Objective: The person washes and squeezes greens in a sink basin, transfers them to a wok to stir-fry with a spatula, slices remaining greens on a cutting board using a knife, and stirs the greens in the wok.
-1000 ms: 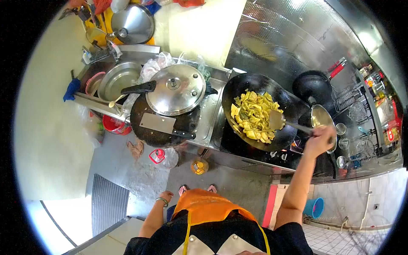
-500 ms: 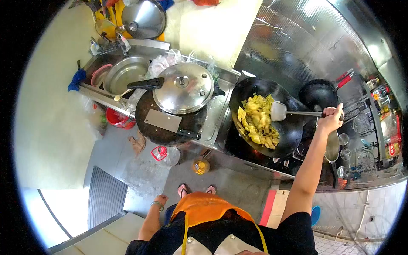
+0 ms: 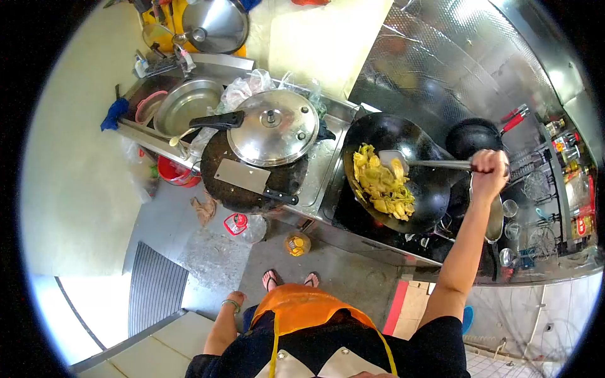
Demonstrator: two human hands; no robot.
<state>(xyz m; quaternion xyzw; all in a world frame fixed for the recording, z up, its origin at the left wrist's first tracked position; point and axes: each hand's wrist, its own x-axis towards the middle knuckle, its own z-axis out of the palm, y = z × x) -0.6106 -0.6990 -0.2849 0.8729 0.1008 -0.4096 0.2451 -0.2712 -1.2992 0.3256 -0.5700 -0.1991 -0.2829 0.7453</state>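
My right hand (image 3: 489,175) is wrapped around the dark handle of a wok spatula (image 3: 439,164). Its metal blade lies among yellow-green chopped vegetables (image 3: 382,179), and a few pieces rest on the blade. They are heaped in the left half of a large black wok (image 3: 428,200) on the stove. Beside my body, over the floor, hangs my left hand (image 3: 236,297) with a bracelet at the wrist. It touches no object that I can see, and its fingers are too small and foreshortened to make out.
Left of the wok, a cleaver (image 3: 242,176) and a pressure cooker lid (image 3: 272,129) lie on a round chopping board (image 3: 217,151). A metal basin (image 3: 188,108) sits in the sink. A smaller black pan (image 3: 474,138) stands behind the right hand. An oil bottle (image 3: 297,244) is on the floor.
The spatula blade has moved left and slightly up in the wok, into the vegetables, which have shifted. My right hand has turned over on the handle. My left hand has barely moved.
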